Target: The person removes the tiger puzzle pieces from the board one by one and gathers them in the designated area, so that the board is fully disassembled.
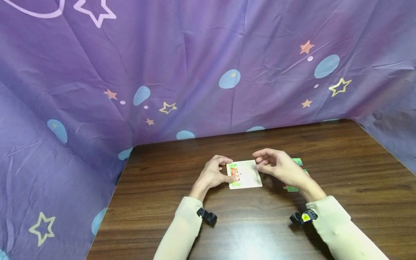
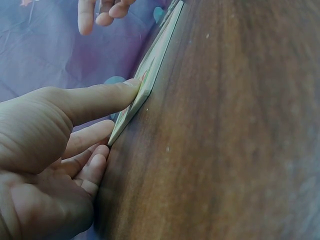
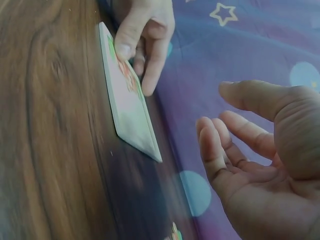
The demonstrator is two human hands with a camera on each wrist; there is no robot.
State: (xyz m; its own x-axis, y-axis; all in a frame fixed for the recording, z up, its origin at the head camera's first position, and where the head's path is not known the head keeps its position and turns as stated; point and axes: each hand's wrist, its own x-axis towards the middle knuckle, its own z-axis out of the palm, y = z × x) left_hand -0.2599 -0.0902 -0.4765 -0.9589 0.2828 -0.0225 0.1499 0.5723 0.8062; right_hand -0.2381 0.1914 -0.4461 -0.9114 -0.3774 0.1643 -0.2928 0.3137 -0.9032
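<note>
A white, square puzzle tray (image 1: 249, 175) with a thin raised rim lies on the table. Along its left side sits a picture strip (image 1: 234, 169) in green and orange, showing part of an animal; the rest of the tray's surface is bare white. My left hand (image 1: 210, 174) grips the tray's left edge, thumb (image 2: 125, 95) pressing on the strip and the fingers against the outer edge. Just off the tray's right edge hovers my right hand (image 1: 282, 167), its fingers loosely bent and apart from the thumb, with nothing between them in the right wrist view.
Beyond my right hand lie several colourful puzzle pieces (image 1: 297, 161), partly covered by the hand and wrist. The brown wooden table (image 1: 156, 216) meets a purple curtain (image 1: 195, 72) with stars and blue ovals at the back and sides.
</note>
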